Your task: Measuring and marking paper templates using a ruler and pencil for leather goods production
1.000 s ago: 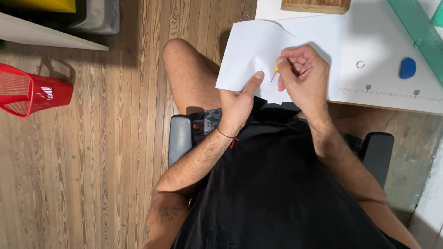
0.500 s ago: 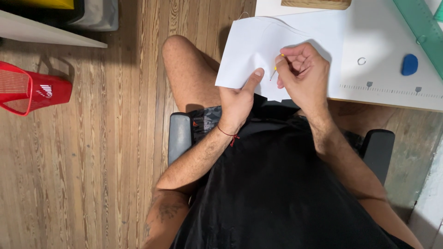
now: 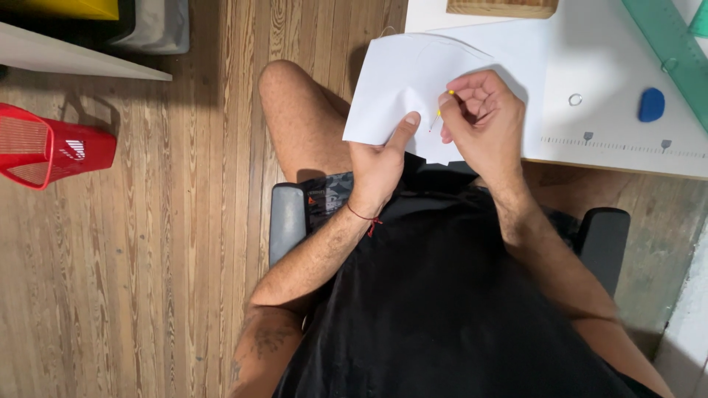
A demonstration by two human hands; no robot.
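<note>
A seated person in a black shirt works at the near edge of a white counter point(image 3: 627, 158), seen from above. The left hand point(image 3: 380, 166) has its grip closed on the near edge of a white sheet point(image 3: 413, 81), thumb pressed flat on top and the other fingers hidden beneath. The sheet hangs partly off the counter, out over the person's bare knee point(image 3: 284, 85), with its far part resting on the counter top. The right hand point(image 3: 483, 121) is curled tight around a thin yellow pencil point(image 3: 440, 110), fingers folded in, and the pencil's tip meets the sheet just beside the left thumb. On the counter to the right lie a small metal ring point(image 3: 575, 99), a blue eraser point(image 3: 651, 104) and a long green ruler point(image 3: 667, 55) set at a slant, all well apart from the hands. A wooden block point(image 3: 501, 7) sits at the far edge. On the wooden floor point(image 3: 184, 258) to the left lies a red mesh basket point(image 3: 44, 147) tipped on its side, its opening facing left; whether anything is inside I cannot tell. Black chair armrests point(image 3: 287, 221) show on either side of the body.
</note>
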